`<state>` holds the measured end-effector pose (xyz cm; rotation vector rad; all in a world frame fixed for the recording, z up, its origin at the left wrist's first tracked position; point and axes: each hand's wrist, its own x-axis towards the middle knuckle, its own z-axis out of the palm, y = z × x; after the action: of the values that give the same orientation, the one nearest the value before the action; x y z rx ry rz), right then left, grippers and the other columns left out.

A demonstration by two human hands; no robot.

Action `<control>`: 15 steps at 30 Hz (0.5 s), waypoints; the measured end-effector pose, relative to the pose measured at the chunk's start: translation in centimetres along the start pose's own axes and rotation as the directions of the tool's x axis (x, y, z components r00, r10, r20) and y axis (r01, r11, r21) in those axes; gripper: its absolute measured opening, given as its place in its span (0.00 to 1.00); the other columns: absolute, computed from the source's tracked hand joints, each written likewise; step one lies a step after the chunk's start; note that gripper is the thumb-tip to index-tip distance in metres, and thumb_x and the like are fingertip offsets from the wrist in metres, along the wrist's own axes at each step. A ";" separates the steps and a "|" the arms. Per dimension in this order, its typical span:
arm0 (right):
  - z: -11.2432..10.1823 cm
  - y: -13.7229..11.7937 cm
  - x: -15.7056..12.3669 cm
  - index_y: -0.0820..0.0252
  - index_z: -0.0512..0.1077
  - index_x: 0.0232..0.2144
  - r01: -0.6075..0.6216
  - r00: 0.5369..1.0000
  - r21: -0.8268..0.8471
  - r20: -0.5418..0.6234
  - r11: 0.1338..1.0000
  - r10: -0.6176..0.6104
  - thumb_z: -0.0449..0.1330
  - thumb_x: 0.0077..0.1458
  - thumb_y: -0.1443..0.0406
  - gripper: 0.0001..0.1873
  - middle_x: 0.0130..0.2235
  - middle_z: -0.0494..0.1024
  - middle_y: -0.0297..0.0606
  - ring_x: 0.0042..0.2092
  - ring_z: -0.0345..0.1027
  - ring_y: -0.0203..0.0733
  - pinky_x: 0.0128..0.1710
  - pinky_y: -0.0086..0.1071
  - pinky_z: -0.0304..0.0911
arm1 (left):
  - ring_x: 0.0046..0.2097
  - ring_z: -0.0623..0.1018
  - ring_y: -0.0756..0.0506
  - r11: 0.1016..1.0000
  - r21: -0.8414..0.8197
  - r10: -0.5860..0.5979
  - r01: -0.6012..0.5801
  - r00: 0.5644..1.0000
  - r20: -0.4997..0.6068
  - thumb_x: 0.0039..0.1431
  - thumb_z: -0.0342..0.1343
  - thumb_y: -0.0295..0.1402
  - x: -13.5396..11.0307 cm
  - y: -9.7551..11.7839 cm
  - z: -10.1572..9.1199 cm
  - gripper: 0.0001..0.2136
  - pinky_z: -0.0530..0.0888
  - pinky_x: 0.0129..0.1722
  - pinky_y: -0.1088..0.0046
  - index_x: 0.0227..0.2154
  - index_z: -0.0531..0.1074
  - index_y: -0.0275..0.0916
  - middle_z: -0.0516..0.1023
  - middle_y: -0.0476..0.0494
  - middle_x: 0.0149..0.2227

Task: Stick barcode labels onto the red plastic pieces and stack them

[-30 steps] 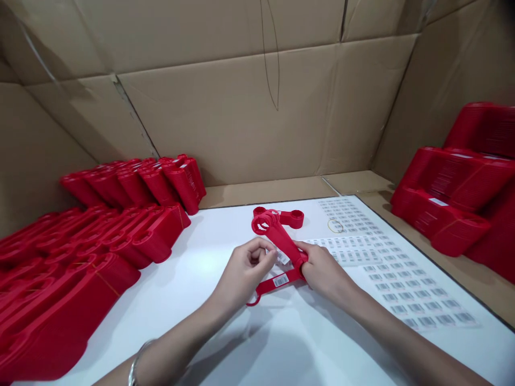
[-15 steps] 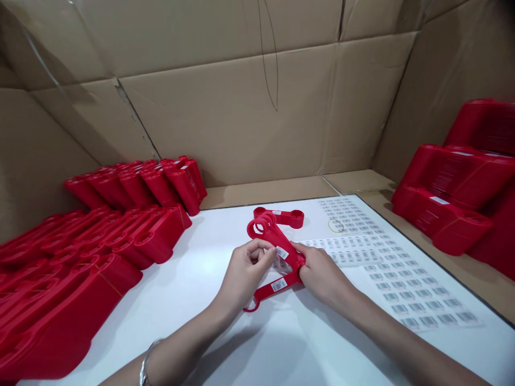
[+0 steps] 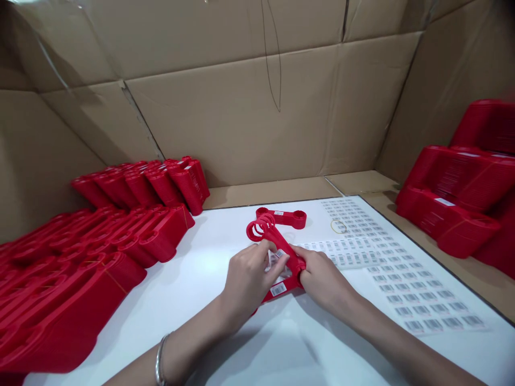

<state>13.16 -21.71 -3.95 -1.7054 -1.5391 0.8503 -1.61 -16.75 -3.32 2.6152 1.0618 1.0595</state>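
my right hand (image 3: 324, 273) is closed around one end of some fanned-out red ring-ended plastic pieces (image 3: 286, 247), above the middle of the worktop (image 3: 209, 252). my left hand (image 3: 247, 279) has thumb and forefinger narrowly parted beside them; i cannot tell whether it holds anything. a barcode label (image 3: 278, 289) sits on the lowest piece. another red ring-ended part (image 3: 287, 218) lies near the far edge, barcode sticker sheets (image 3: 426, 295) along the right edge, banded red stacks (image 3: 120, 295) along the left.
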 end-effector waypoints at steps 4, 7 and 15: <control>0.2 -0.2 -0.3 0.58 0.68 0.30 0.044 0.999 0.016 0.013 0.999 -0.044 0.45 0.42 0.77 0.17 0.25 0.72 0.31 0.30 0.66 0.37 0.30 0.26 0.55 | 0.19 0.62 0.53 0.955 0.262 0.169 -0.141 0.982 -0.087 0.59 0.49 0.44 0.5 -1.1 -0.1 0.14 0.57 0.21 0.77 0.27 0.64 0.36 0.64 0.52 0.18; 0.3 -0.3 -0.5 0.58 0.66 0.29 0.059 0.998 0.006 0.015 0.998 -0.059 0.45 0.43 0.77 0.15 0.24 0.71 0.30 0.27 0.63 0.36 0.28 0.26 0.55 | 0.19 0.62 0.53 0.949 0.309 0.114 -0.066 0.984 -0.139 0.58 0.50 0.44 1.2 -1.9 -0.7 0.13 0.57 0.21 0.77 0.30 0.64 0.37 0.63 0.52 0.18; 0.3 -0.4 -0.8 0.59 0.65 0.26 0.070 0.996 0.073 0.046 0.995 -0.074 0.45 0.42 0.77 0.13 0.24 0.71 0.31 0.30 0.66 0.37 0.30 0.26 0.56 | 0.24 0.66 0.52 0.982 -0.114 -0.160 0.152 0.985 -0.066 0.61 0.46 0.39 2.1 -2.3 -2.2 0.09 0.63 0.25 0.76 0.37 0.61 0.38 0.66 0.51 0.25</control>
<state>12.60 -22.50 -3.75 -1.5796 -1.5737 0.9042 -3.22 -13.97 -1.32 2.3815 1.1687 1.1531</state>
